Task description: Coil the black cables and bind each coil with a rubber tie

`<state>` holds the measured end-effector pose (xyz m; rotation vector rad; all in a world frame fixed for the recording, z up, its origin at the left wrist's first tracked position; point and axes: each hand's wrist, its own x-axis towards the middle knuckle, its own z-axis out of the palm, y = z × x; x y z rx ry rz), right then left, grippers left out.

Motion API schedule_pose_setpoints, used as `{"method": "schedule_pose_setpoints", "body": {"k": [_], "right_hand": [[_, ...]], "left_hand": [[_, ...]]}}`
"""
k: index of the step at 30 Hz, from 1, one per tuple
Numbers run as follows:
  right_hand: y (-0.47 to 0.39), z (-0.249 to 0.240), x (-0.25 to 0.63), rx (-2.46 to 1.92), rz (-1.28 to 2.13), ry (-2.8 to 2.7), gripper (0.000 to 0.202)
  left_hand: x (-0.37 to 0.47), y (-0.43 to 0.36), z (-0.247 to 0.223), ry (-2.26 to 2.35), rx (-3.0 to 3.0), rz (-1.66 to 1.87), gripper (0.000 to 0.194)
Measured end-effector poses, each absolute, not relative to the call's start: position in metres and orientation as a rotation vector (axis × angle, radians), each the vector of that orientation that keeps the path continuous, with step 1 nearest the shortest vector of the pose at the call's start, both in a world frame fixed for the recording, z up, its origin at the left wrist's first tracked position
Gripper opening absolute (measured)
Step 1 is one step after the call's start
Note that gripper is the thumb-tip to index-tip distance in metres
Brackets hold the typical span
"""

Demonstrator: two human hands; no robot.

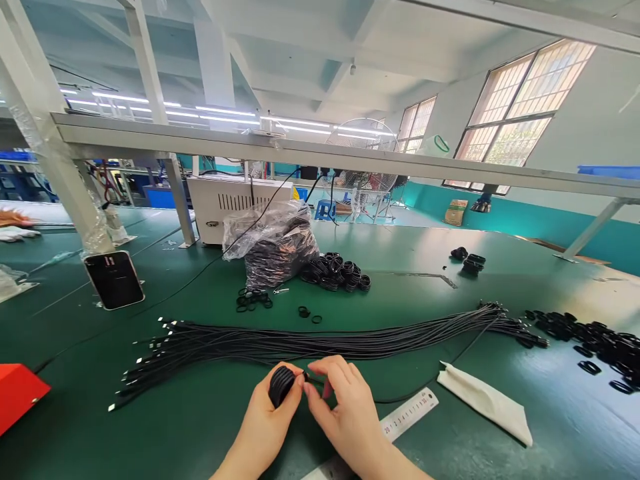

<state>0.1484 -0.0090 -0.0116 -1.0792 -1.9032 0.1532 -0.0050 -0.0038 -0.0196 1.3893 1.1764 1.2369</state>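
My left hand (265,413) is closed around a coiled black cable (281,385), its loops bunched between thumb and fingers. Close beside it, my right hand (343,407) has thumb and fingertips curled at a dark cable end by the coil; whether they grip it is hidden. Just beyond both hands lies a long bundle of straight black cables (320,343), with pale metal plugs at the left end. A steel ruler (410,413) lies on the table, partly under my right forearm.
A plastic bag of black items (280,253) stands behind the bundle, near a pile of coiled cables (335,272) and small black rings (254,300). More black coils (595,340) lie at right. A cloth (485,403), a phone (115,280) and a red object (20,399) are on the table.
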Motion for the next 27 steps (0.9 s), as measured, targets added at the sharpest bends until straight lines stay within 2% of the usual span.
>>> {"method": "schedule_pose_setpoints", "body": {"k": [5, 9, 13, 16, 22, 25, 27], "right_hand": [[-0.010, -0.013, 0.144, -1.192, 0.391, -1.798, 0.013], [-0.008, -0.011, 0.142, -1.182, 0.981, -1.540, 0.012], [-0.008, -0.005, 0.147, -1.008, 1.551, -1.320, 0.029], [-0.006, -0.003, 0.154, -0.956, 1.810, -1.315, 0.034], [0.007, 0.005, 0.182, -1.097, 1.877, -1.576, 0.026], [0.013, 0.015, 0.197, -1.152, 1.687, -1.666, 0.035], [0.012, 0.023, 0.196, -1.182, 1.422, -1.782, 0.038]], "left_hand": [[-0.007, -0.006, -0.024, 1.224, 1.545, 1.149, 0.018], [-0.008, -0.005, -0.022, 1.295, 1.599, 1.100, 0.017], [-0.009, -0.003, -0.019, 1.301, 1.584, 1.088, 0.020], [-0.010, -0.003, -0.018, 1.274, 1.560, 1.067, 0.023], [-0.009, -0.004, -0.017, 1.167, 1.591, 0.911, 0.022], [-0.010, -0.002, -0.014, 1.191, 1.609, 0.855, 0.020], [-0.011, -0.002, -0.013, 1.219, 1.617, 0.856, 0.017]]}}
